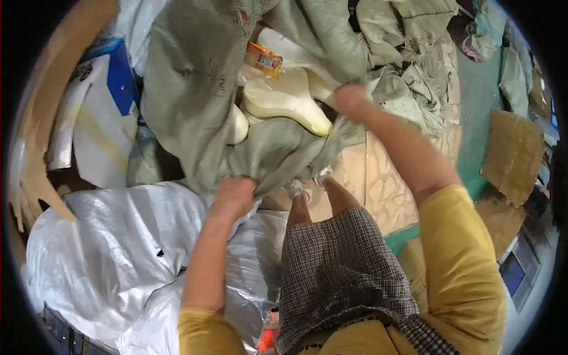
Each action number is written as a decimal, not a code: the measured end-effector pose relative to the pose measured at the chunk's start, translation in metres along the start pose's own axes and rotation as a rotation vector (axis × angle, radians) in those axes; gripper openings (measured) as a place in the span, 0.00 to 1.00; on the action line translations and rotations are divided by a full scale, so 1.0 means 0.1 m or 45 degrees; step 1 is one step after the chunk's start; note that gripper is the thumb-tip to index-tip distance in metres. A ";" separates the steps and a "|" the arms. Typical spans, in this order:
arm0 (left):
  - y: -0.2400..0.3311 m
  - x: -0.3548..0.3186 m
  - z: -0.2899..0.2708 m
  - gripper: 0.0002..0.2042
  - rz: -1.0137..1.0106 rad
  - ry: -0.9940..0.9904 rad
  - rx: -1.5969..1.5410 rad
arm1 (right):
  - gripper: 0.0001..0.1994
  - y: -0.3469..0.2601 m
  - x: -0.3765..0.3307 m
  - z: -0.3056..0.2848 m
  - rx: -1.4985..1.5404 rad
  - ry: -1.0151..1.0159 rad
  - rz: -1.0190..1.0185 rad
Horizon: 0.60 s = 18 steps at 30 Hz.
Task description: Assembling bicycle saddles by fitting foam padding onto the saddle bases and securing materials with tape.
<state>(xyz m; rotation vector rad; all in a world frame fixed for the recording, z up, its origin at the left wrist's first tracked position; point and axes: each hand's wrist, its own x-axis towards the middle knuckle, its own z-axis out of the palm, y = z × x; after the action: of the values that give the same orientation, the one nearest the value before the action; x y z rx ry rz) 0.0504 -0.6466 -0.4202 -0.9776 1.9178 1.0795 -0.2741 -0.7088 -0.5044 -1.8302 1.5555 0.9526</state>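
Note:
A large grey-green woven sack (189, 89) hangs with its mouth wide in front of me. My left hand (235, 195) is closed on its near edge. Farther off to the right, my right hand (353, 102) is closed on the rim at that side; its fingers are partly hidden. Inside lie several smooth, cream-coloured pieces (284, 103), curved and foot-like, perhaps plastic shoe lasts. A small orange packet (264, 60) rests on top of them. The sack's depth and lower contents are hidden.
Shiny silver-white sacks (118, 236) bulge at the left, near a blue-and-white carton (100, 112). More woven sacking (408, 89) lies at the far right. Flattened cardboard (390, 183) covers part of the green floor (478, 89); a brown cardboard piece (512, 155) stands at the right.

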 end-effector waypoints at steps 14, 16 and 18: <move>0.01 -0.77 -0.80 0.18 -0.085 0.311 -0.504 | 0.23 0.59 0.47 0.33 1.382 0.537 0.174; -0.02 -0.35 -0.76 0.19 0.088 0.394 -0.583 | 0.22 0.59 0.58 0.30 1.136 0.365 0.141; -0.05 0.18 -0.77 0.16 -0.113 0.154 -0.923 | 0.22 0.54 0.58 0.21 1.131 0.266 0.042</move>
<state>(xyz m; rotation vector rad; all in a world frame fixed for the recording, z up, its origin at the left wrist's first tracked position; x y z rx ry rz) 0.0301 -0.7219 -0.4066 -1.5232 1.5571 1.7450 -0.3266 -0.7360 -0.5613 -1.2706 1.7360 0.0141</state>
